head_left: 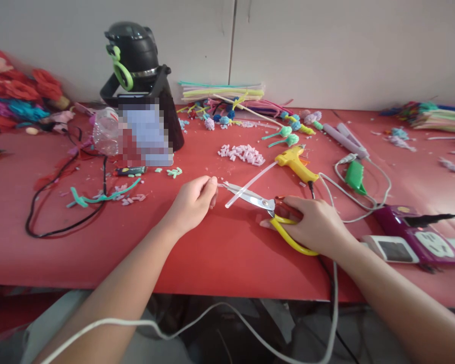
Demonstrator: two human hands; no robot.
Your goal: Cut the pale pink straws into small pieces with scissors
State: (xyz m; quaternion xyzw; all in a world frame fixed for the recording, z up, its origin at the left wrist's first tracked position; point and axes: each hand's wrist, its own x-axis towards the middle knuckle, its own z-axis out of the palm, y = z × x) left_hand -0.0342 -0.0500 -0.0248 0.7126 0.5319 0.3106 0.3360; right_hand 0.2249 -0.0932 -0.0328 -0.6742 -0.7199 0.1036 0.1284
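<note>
My right hand (pixel 315 225) at four o'clock grips the yellow-handled scissors (pixel 267 212) on the red worktop (pixel 227 253), blades pointing to ten o'clock. My left hand (pixel 193 202) pinches a small pale piece (pixel 217 180) at their tips. Beyond, at one o'clock, lies the yellow glue gun (pixel 296 163).

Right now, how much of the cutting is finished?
A pile of short pink pieces already lies cut on the red table. In hand: the left hand pinches a small piece at the tips of the scissors, gripped by the right hand. Left: a stack of uncut long stems by the wall.
</note>
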